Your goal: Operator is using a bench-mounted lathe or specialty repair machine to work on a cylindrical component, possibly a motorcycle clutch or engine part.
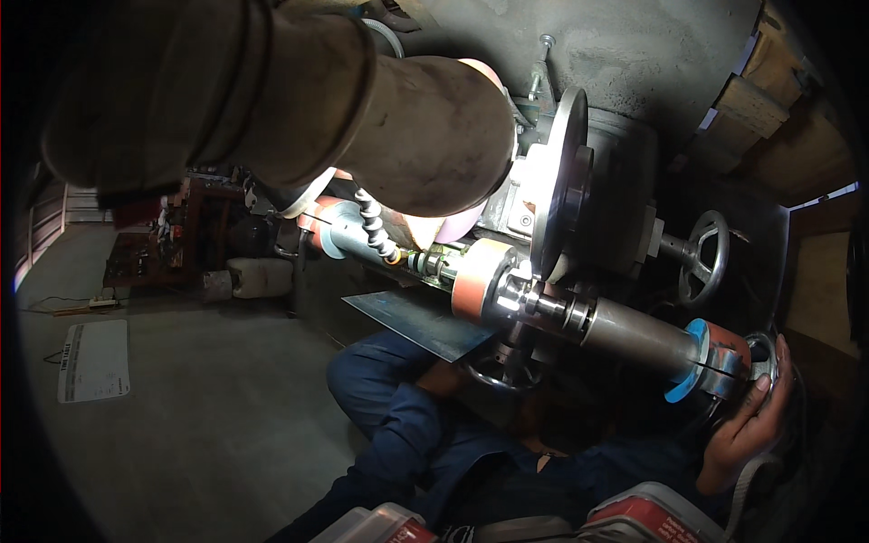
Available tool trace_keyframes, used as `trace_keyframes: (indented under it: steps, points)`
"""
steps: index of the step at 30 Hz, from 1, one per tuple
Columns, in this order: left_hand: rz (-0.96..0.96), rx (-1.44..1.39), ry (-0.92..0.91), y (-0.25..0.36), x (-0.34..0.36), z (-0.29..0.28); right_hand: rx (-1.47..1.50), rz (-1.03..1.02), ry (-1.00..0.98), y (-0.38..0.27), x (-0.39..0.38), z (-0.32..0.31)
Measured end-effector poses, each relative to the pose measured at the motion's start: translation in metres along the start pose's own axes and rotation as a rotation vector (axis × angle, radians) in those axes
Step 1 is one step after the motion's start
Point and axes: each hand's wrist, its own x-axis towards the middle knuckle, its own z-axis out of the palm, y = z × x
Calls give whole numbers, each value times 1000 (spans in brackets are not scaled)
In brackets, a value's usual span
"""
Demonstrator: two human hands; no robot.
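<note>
My right hand is at the right end of the machine, its fingers curled round the rim of a small metal handwheel. Beside that wheel sits an orange and blue clamp collar on a thick grey cylinder. Only a dim patch of my left hand shows below a flat metal sheet; its fingers are hidden. A lower handwheel is close to it. A shiny stepped metal shaft runs between the grey cylinder and an orange-rimmed collar, under bright light.
A large dark duct hangs over the left of the machine. Behind the shaft stand a big metal disc and another handwheel. A segmented coolant hose points down. A white board lies on the floor at left.
</note>
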Motion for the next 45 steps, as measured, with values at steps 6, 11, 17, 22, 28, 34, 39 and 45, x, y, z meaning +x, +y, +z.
trace_keyframes:
  steps: [6, 11, 17, 22, 28, 34, 39, 45]
  points:
    - [-231, 866, 37, -28, 6, -15, 11, 11, -6, 1, 0, 0]
    - [-90, 407, 78, 12, 4, 0, -14, -4, -72, -5, 9, -6]
    - [-106, -303, 6, 94, -12, 10, -27, 76, -207, -17, 30, -16]
    - [-23, -74, 136, 116, -9, 46, -159, 157, -288, -18, 40, -16]
    - [352, 486, 211, 103, 0, 50, -130, 239, -304, -12, 45, -11]
    - [375, 433, 241, 90, -4, 50, -175, 282, -410, -4, 53, -9]
    - [264, 398, 234, 78, 0, 51, -173, 311, -475, -1, 65, -6]
    - [544, 536, 354, 72, 4, 50, -188, 358, -504, -5, 71, -5]
